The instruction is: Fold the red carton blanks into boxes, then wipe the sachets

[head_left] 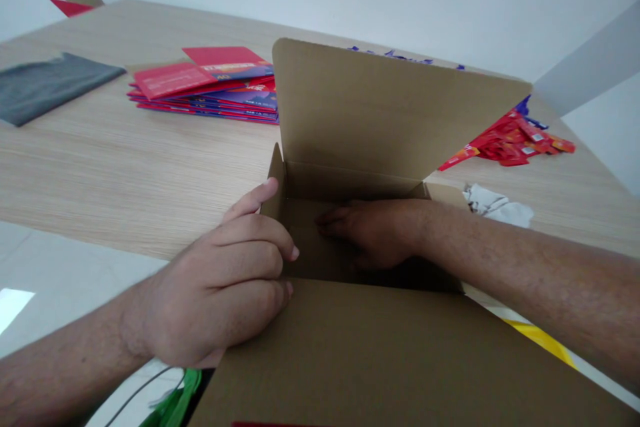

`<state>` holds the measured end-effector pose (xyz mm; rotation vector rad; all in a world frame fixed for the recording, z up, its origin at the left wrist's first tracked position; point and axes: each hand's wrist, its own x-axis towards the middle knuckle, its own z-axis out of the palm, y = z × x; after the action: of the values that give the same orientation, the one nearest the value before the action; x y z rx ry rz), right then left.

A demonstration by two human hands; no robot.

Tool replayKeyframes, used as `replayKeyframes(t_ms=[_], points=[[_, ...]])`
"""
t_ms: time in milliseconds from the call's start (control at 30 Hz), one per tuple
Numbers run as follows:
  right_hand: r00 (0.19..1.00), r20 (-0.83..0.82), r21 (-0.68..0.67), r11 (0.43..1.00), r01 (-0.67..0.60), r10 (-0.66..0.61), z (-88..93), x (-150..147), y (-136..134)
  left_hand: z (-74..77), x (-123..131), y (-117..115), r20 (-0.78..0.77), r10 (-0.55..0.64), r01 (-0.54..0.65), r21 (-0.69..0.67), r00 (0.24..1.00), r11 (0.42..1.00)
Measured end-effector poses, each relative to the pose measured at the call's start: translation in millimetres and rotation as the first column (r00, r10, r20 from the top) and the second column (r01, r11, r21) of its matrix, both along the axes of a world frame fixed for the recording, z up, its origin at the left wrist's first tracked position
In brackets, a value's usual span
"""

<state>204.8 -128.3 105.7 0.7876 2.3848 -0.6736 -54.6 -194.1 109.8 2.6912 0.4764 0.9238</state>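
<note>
An open cardboard box point(380, 347) stands in front of me, brown on its inner faces. Its far flap point(395, 113) is raised and the near flap folds out toward me. My left hand point(220, 287) is closed over the box's left side, with its fingertips at the inner edge. Down inside the box is my right hand point(375, 230), its fingers stretched out toward the left along the shaded bottom. I see nothing held in it, though shadow hides part of the hand.
Left of the box lies a stack of flattened red and purple cartons point(205, 90), with a grey cloth point(55, 83) beyond. Red packets point(520, 140) are piled at right, near a crumpled white cloth point(500, 205). Something green point(175, 400) hangs below my left wrist.
</note>
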Motion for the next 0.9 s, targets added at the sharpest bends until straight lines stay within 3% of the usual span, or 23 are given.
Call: replayKeyframes(t_ms=[900], points=[[0.999,-0.045,-0.043,0.999,0.025,-0.027,2.5,2.9,5.6,0.2,0.2,0.2,-0.006,-0.004,0.004,-0.004,1.0,1.0]])
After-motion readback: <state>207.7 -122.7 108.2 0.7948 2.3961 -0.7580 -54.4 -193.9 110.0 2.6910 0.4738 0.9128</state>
